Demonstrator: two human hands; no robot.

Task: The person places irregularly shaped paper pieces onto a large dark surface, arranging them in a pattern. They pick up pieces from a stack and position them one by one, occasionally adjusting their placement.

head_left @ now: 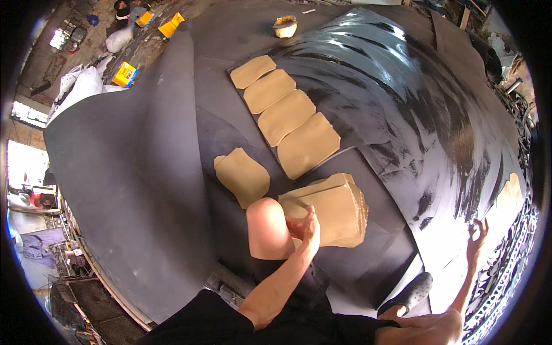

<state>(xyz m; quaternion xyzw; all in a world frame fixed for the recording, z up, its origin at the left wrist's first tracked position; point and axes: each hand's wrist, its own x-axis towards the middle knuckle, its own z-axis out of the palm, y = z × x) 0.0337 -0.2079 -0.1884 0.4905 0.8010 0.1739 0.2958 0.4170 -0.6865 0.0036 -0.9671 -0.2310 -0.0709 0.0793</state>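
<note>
My left hand point(309, 229) is beside my bent knee, at the near left edge of a stack of tan shaped sheets point(333, 213). Its fingers look stretched out and partly overlap the stack; some are hidden by the knee. Far to the right, my right hand point(478, 232) is low over a glossy, smeared black sheet point(397, 109), thumb and fingers apart with nothing seen between them. Just beyond it lies a tan piece point(509, 198) at the right rim. A single tan piece point(242, 177) rests left of the stack. Several more tan pieces point(287, 116) form a slanting row farther off.
A small stained pot point(284, 26) stands at the far edge of the dark sheeting. A large dark sheet point(126, 190) rises and bends on the left. Yellow boxes point(125, 75) and white sacks point(86, 86) are beyond it. My dark clog point(414, 292) is at lower right.
</note>
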